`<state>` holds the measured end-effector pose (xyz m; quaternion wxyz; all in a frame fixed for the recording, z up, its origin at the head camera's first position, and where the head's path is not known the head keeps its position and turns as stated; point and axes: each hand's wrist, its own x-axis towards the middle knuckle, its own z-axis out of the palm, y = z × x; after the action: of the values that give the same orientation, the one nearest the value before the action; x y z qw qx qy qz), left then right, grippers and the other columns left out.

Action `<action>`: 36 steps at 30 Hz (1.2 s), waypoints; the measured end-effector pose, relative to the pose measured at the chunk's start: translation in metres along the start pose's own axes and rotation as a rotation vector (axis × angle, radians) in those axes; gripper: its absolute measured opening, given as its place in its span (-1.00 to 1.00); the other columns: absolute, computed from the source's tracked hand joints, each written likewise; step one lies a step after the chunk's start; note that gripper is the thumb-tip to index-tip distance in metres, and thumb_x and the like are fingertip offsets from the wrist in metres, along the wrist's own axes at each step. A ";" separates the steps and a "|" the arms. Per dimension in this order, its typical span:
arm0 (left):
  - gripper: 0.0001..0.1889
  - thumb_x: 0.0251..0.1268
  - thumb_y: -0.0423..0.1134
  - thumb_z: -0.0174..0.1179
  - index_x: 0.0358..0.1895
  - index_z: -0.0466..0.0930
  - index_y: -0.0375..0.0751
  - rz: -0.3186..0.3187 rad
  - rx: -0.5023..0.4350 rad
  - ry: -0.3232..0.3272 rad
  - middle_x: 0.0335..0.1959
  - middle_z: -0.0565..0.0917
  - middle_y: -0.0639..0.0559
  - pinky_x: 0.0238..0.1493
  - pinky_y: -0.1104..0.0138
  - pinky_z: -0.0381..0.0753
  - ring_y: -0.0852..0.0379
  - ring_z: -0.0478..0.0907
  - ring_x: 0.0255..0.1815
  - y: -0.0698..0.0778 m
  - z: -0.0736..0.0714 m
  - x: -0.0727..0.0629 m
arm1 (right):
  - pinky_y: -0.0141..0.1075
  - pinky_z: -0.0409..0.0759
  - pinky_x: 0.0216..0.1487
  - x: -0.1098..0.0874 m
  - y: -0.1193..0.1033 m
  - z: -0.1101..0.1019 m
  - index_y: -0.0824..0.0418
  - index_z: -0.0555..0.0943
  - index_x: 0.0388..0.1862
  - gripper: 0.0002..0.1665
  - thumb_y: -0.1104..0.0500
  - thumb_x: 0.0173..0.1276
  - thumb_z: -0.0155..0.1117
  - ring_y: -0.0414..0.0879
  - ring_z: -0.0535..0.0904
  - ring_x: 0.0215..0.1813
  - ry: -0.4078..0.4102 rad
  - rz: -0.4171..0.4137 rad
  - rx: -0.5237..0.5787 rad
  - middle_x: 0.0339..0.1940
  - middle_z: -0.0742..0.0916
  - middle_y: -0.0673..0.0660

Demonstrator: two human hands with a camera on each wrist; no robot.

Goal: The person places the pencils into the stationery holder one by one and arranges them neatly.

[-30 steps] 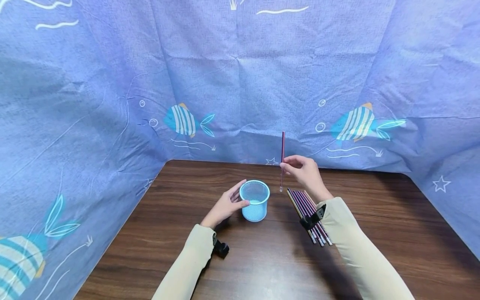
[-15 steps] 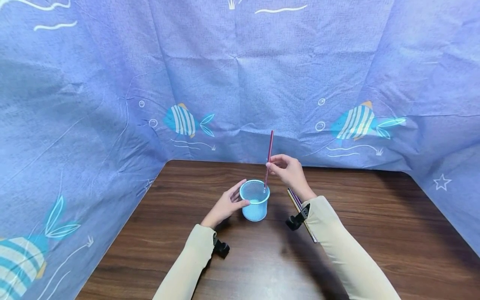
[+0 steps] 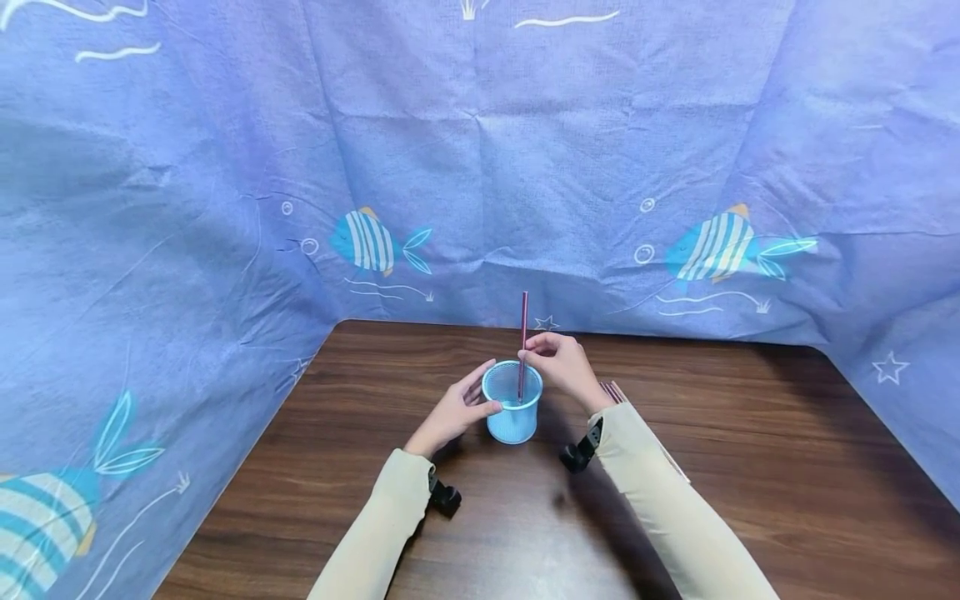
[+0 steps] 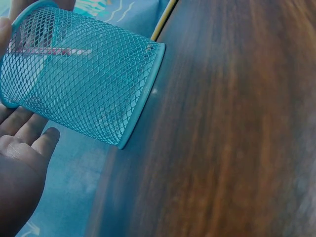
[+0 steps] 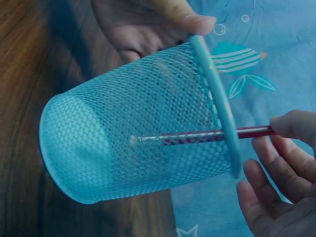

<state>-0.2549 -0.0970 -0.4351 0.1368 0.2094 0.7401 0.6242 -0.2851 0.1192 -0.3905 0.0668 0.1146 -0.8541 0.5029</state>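
A light-blue mesh pencil cup stands upright on the wooden table. My left hand holds its left side near the top, thumb at the front rim and fingers behind. My right hand pinches a dark red pencil between thumb and index finger, over the cup's right rim. The pencil stands nearly upright, its lower part inside the cup. Through the mesh in the right wrist view, the lower end of the pencil shows above the cup's bottom, while the other right fingers spread loosely.
Several more pencils lie on the table to the right, mostly hidden under my right sleeve. Black wrist cameras are strapped at both cuffs. A blue fish-print cloth hangs behind and beside the table.
My right hand has moved left from above the loose pencils to the cup, then lowered the pencil's end into it. My left hand has kept its hold on the cup.
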 end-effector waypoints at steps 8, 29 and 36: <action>-0.25 0.32 -0.36 0.20 0.52 0.05 -0.11 -0.004 -0.001 0.007 0.51 0.17 -0.17 0.50 0.11 0.18 -0.08 0.10 0.52 0.000 0.001 0.000 | -0.41 0.52 -0.21 -0.004 0.007 0.005 0.24 0.72 -0.23 -0.76 0.09 0.25 0.34 -0.12 0.59 -0.23 -0.003 0.041 -0.047 -0.24 0.78 0.16; -0.23 0.32 -0.38 0.18 0.52 0.00 -0.19 0.027 -0.023 -0.009 0.53 0.11 -0.16 0.50 0.18 0.17 -0.05 0.10 0.52 -0.002 0.002 0.001 | -0.40 0.51 -0.32 -0.008 0.015 0.011 0.23 0.74 -0.28 -0.76 0.07 0.20 0.41 -0.21 0.55 -0.37 -0.009 0.034 -0.089 -0.37 0.77 0.12; -0.22 0.31 -0.41 0.18 0.51 -0.05 -0.34 0.010 -0.016 0.018 0.53 0.10 -0.17 0.52 0.16 0.11 -0.07 0.05 0.53 -0.001 0.003 0.001 | -0.39 0.56 -0.26 -0.010 0.017 0.007 0.21 0.74 -0.26 -0.77 0.08 0.20 0.41 -0.17 0.59 -0.32 -0.010 0.027 -0.072 -0.32 0.78 0.12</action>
<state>-0.2547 -0.0944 -0.4365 0.1287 0.2064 0.7354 0.6325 -0.2801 0.1221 -0.4104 0.0597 0.1032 -0.8736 0.4719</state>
